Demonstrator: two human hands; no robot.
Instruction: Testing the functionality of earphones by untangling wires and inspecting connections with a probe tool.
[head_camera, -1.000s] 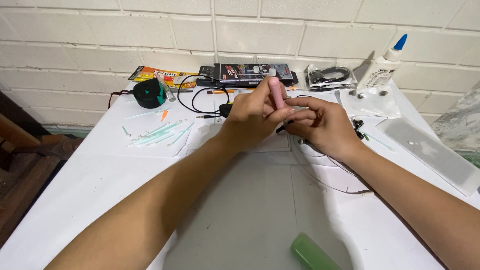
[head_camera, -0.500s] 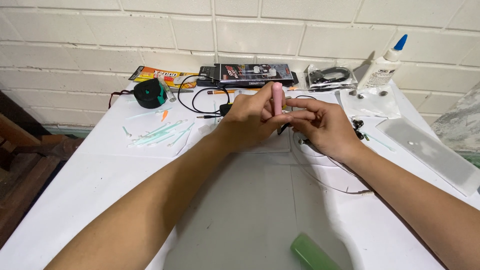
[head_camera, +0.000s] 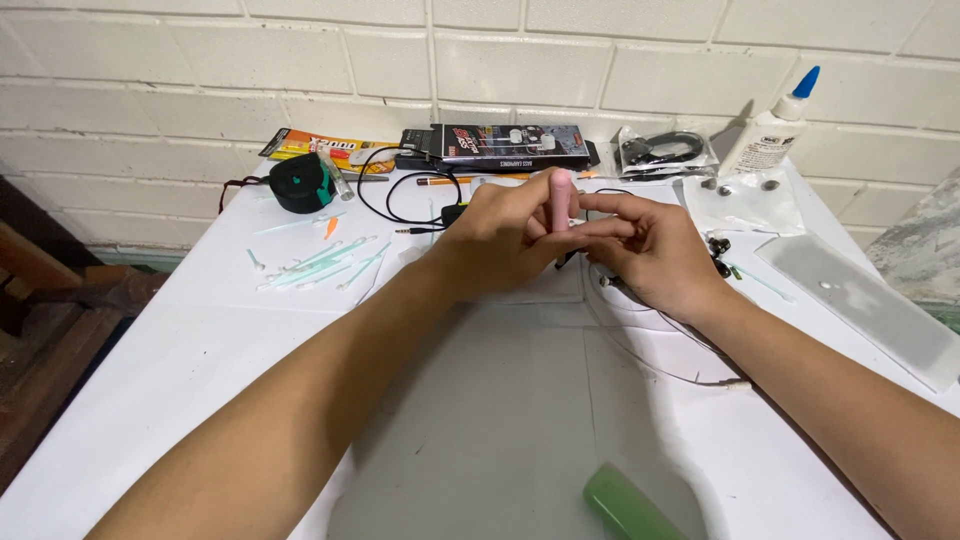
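My left hand (head_camera: 500, 235) and my right hand (head_camera: 650, 250) meet over the middle of a white table (head_camera: 200, 340). Between them stands a pink cylinder (head_camera: 561, 197), upright, held by the fingers of both hands. My right index finger lies across its lower part. A small dark part pokes out under the hands, and thin wires (head_camera: 640, 350) trail from there toward the right. What the palms cover is hidden.
Several pale green sticks (head_camera: 315, 265) lie at the left. A black and green tape roll (head_camera: 300, 182), a black cable (head_camera: 400, 205), a dark flat box (head_camera: 510, 145) and a bagged cable (head_camera: 665, 150) line the brick wall. A glue bottle (head_camera: 770, 135) stands right. A green cylinder (head_camera: 625, 505) lies near.
The pink cylinder has been turned from a slight lean to nearly upright. Both hands stay in the same place over the table.
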